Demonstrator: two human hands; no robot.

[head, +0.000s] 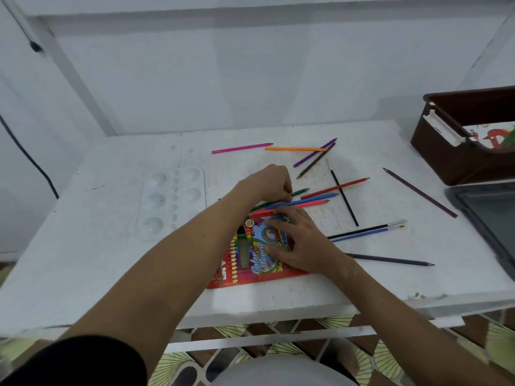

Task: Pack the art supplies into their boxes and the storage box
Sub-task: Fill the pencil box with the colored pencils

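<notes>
A red colour-pencil box (245,257) lies flat near the table's front edge. My right hand (295,240) presses on its top with spread fingers. My left hand (271,182) is curled round a green pencil (299,192) just beyond the box's far end. A blue pencil (315,198) and a pink-red pencil (303,204) lie next to it, pointing right. Several more pencils are scattered further back and right: pink (242,148), orange (295,148), purple (315,153), brown (316,164), red (334,188), black (344,197). Paintbrushes (367,231) lie to the right.
A white paint palette (170,201) sits left of the box. A brown storage box (459,143) stands at the back right with a picture inside. Its dark lid (490,218) lies at the right edge. A long purple pencil (420,193) and a dark pencil (390,259) lie nearby.
</notes>
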